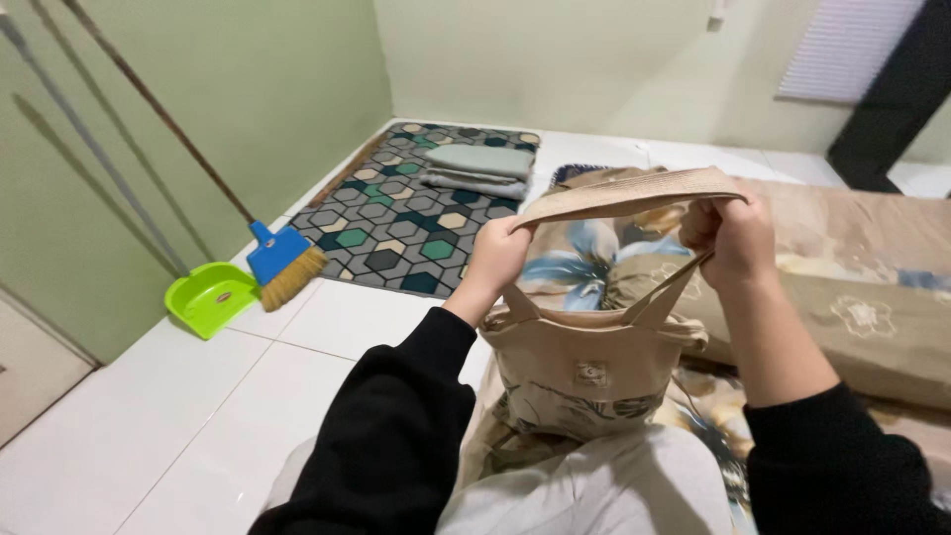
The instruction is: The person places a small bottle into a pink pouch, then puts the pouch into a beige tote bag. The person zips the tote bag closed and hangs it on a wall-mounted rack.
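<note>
Two hands stretch the strap of a beige bag over the person's lap.

Nearest, below both sets of fingers, the beige fabric tote bag with a small square patch [591,372] rests on the light-trousered lap, stuffed with flower-printed cloth. The left hand [498,254] has its fingers curled tight around one end of the bag's flat woven tan strap [634,193]; the right hand [731,238] is fisted on the other end, so the strap runs taut between them, just above the knuckles. Behind the fingers lies a beige bedspread with blue flowers [862,287]. Well to the left of the left fingers stand a blue-headed straw broom [282,263] and a lime-green plastic dustpan [208,295]. Farther beyond, a patterned hexagon mat [396,223] carries folded grey-green cloths [480,168].
</note>
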